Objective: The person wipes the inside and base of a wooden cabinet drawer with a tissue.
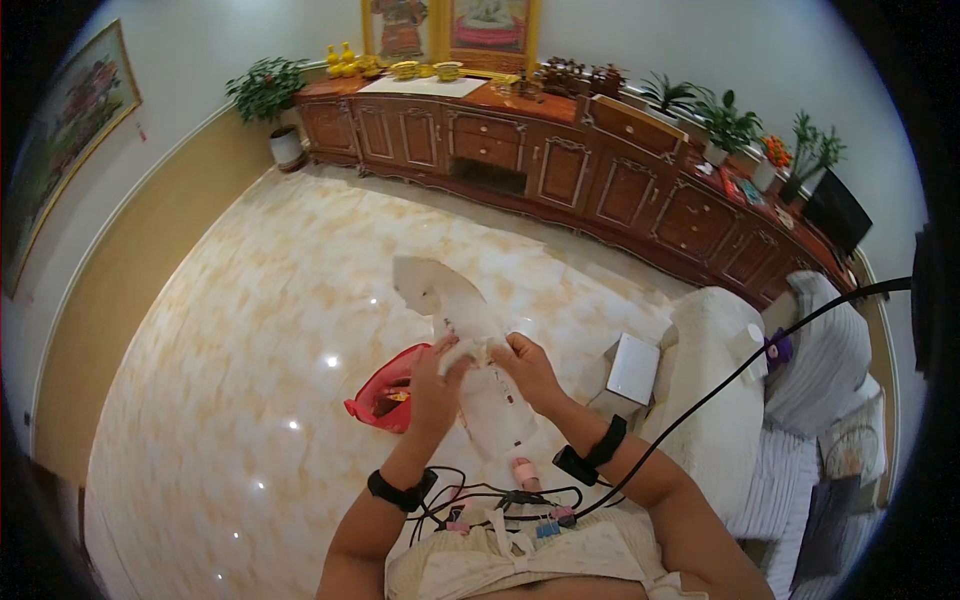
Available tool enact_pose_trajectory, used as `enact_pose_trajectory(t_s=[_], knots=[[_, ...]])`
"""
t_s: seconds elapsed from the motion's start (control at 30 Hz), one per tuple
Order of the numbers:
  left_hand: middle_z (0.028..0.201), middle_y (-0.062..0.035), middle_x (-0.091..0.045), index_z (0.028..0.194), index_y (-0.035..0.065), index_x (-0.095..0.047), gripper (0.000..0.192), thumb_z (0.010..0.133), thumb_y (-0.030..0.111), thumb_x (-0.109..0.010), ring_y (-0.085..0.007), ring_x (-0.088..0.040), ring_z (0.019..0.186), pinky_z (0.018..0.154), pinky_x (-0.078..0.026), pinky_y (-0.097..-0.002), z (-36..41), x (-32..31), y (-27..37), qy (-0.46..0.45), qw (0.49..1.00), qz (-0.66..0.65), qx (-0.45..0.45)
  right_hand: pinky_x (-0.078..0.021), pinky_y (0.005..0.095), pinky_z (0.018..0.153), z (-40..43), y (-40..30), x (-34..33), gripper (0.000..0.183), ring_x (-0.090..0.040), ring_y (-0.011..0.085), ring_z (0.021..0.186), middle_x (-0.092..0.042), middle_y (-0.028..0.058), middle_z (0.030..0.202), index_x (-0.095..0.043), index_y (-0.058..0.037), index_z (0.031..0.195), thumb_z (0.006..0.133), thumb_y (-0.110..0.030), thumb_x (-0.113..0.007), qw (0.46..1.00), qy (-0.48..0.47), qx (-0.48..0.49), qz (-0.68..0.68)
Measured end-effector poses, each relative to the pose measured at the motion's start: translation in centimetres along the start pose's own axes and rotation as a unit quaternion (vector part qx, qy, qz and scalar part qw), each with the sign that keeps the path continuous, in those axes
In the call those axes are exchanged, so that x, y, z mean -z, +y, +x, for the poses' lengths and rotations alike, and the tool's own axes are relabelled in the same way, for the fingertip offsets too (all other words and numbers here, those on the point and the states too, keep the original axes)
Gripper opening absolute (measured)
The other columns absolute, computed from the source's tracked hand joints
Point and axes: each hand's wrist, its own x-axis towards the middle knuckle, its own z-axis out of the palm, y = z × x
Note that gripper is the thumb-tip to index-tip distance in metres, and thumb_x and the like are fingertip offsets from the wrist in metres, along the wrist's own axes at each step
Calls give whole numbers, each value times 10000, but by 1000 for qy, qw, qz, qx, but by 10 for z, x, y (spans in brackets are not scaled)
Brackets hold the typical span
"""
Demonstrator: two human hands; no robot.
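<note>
A translucent whitish sheet, likely a plastic bag [444, 291], is gathered between my two hands. Its upper part spreads out beyond my fingers, and its lower part hangs down toward my feet. My left hand [441, 379] grips the bunched middle from the left. On the right side, my right hand [527, 367] pinches the same bunch between thumb and fingers. Small dark specks or marks show on the sheet. Just left of my left hand, a red plastic bag [379, 382] gapes, with a yellow-orange wrapper visible inside; my left hand partly covers it.
Black cables [510, 496] run across my waist, and one rises to the right. A white box-like bin [634, 369] stands beside a covered sofa [709, 390]. A long carved wooden cabinet [555, 172] lines the far wall. A potted plant [286, 146] occupies the corner.
</note>
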Motion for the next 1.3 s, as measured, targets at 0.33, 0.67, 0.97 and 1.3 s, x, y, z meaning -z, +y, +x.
enact_pose_trajectory(t_s=[0.33, 0.67, 0.97, 1.3], knots=[[687, -182, -563, 941, -72, -500, 313, 849, 219, -429, -259, -523, 592, 574, -406, -312, 13, 52, -8, 236, 952, 77, 176, -386, 212, 656, 18, -11, 29, 348, -469, 80, 734, -535, 22, 886, -419, -70, 1162, 819, -117, -455, 965, -256, -48, -30], [678, -128, -549, 898, -28, -528, 184, 808, 131, -504, -180, -513, 584, 571, -413, -276, 1, 57, -1, 323, 918, 184, 137, -355, 226, 514, 2, -17, 29, 245, -422, 53, 618, -482, -17, 673, -557, -26, 831, 829, -257, -473, 914, -389, -53, -97], [943, -67, -551, 1042, -31, -447, 423, 807, 316, -505, -185, -538, 799, 722, -437, -305, -16, 91, -6, 296, 862, -317, 262, -374, 242, 545, 13, -24, 30, 253, -437, 93, 607, -476, 26, 639, -540, 22, 802, 824, -224, -489, 929, -333, 28, -157], [1119, -102, -466, 1182, 65, -338, 511, 748, 140, -597, -233, -452, 1023, 870, -389, -388, -22, 45, 5, 167, 779, -574, 189, -381, 273, 559, 9, -31, 17, 261, -450, 129, 600, -487, 74, 652, -534, 10, 792, 826, -243, -479, 915, -351, 70, -188]])
